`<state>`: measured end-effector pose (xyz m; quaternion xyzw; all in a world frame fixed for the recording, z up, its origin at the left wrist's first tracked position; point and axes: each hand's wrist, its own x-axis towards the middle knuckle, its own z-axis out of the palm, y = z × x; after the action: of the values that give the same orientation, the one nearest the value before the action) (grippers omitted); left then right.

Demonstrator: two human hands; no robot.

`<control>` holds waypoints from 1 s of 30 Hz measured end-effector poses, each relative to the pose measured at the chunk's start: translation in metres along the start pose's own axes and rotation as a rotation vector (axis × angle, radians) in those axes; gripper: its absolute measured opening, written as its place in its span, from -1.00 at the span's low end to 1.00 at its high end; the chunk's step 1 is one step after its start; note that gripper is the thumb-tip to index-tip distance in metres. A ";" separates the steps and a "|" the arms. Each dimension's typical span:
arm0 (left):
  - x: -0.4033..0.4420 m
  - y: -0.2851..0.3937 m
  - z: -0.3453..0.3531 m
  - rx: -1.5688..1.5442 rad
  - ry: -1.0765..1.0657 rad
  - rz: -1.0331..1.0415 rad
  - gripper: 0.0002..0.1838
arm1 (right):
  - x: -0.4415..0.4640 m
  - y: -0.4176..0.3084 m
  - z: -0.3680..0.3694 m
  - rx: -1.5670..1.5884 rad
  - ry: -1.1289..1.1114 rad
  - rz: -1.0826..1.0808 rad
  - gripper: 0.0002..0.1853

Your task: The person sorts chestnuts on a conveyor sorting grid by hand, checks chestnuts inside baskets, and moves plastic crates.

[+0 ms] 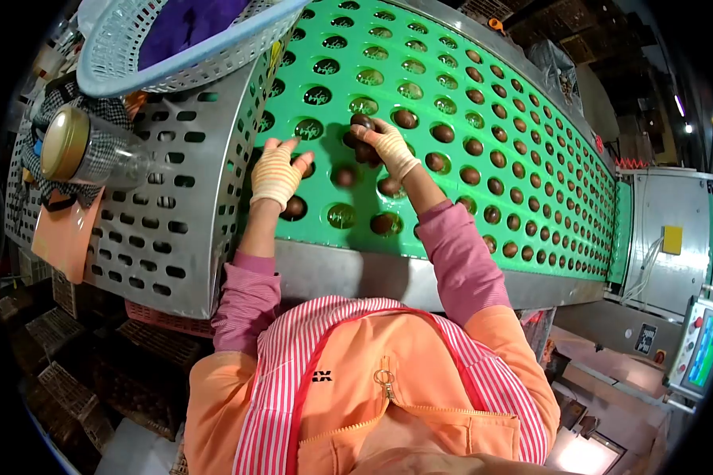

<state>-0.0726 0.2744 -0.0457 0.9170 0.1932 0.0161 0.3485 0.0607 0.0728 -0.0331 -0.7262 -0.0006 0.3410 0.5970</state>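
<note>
A green sheet [348, 103] with rows of round pockets stretches in front of me, with glossy brown egg-like balls [473, 147] in many of them. My right hand [384, 146], in a striped fingerless glove, is closed around several dark brown balls [362, 127] above the pockets. In a matching glove, my left hand [280, 170] hovers at the near left edge of the sheet, fingers apart. Just below it, a brown ball [295, 207] sits in a pocket. Another ball [345, 176] between my hands looks blurred.
Left of the sheet stands a perforated metal panel [146, 261], with a gold-lidded clear jar [95, 150] on it. A pale blue basket [206, 67] holding purple cloth [186, 32] overhangs the far left. A metal machine housing [665, 229] and control screen [701, 352] are at right.
</note>
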 end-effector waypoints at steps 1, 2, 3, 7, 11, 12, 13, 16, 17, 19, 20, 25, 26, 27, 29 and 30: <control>0.010 0.000 0.002 -0.068 0.090 0.037 -0.52 | 0.010 -0.003 -0.002 -0.131 0.070 -0.084 -0.37; 0.020 0.002 0.005 -0.134 0.177 0.074 -0.56 | 0.019 -0.005 -0.005 -0.261 0.141 -0.166 -0.37; 0.032 0.005 0.010 -0.121 0.227 0.139 -0.59 | 0.026 -0.017 -0.007 -0.490 0.180 -0.175 -0.40; 0.085 0.005 0.041 0.097 0.253 0.354 -0.68 | 0.052 -0.044 -0.011 -1.189 0.241 -0.184 -0.43; 0.073 0.014 0.045 0.306 0.295 0.194 -0.64 | 0.062 -0.069 -0.009 -1.173 0.240 -0.415 -0.50; 0.070 0.010 0.048 0.290 0.231 0.163 -0.62 | 0.064 -0.072 -0.005 -1.124 0.237 -0.495 -0.52; 0.066 0.005 0.052 0.271 0.165 0.131 -0.61 | 0.071 -0.072 0.003 -1.053 0.165 -0.564 -0.58; 0.063 -0.014 0.054 0.177 0.105 0.246 -0.61 | 0.099 -0.055 0.036 -1.047 -0.092 -0.811 -0.69; 0.065 -0.019 0.051 0.140 0.072 0.287 -0.61 | 0.116 -0.032 0.042 -1.134 -0.121 -0.874 -0.70; 0.066 -0.019 0.042 0.097 0.029 0.288 -0.68 | 0.122 -0.006 0.048 -1.240 -0.080 -0.986 -0.74; 0.064 -0.015 0.038 -0.010 0.104 0.275 -0.71 | 0.115 -0.005 0.049 -1.122 0.011 -0.992 -0.74; 0.026 0.032 0.005 -1.825 -0.147 -0.056 -0.70 | 0.013 -0.054 0.032 -0.077 0.029 -0.430 -0.79; 0.015 0.049 -0.007 -2.157 -0.259 -0.059 -0.68 | -0.009 -0.056 0.025 0.314 -0.105 -0.294 -0.79; 0.007 0.063 -0.012 -2.206 -0.262 -0.083 -0.66 | -0.029 -0.056 0.023 0.598 -0.225 -0.251 -0.78; -0.011 0.085 -0.020 -2.309 -0.442 -0.002 -0.70 | -0.074 -0.053 0.020 1.024 -0.366 -0.145 -0.73; -0.020 0.096 -0.023 -2.331 -0.522 0.021 -0.71 | -0.093 -0.053 0.018 1.027 -0.450 -0.196 -0.70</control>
<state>-0.0616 0.2163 0.0356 0.0256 -0.0220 -0.0021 0.9994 0.0016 0.0657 0.0580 -0.2489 -0.0292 0.3868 0.8875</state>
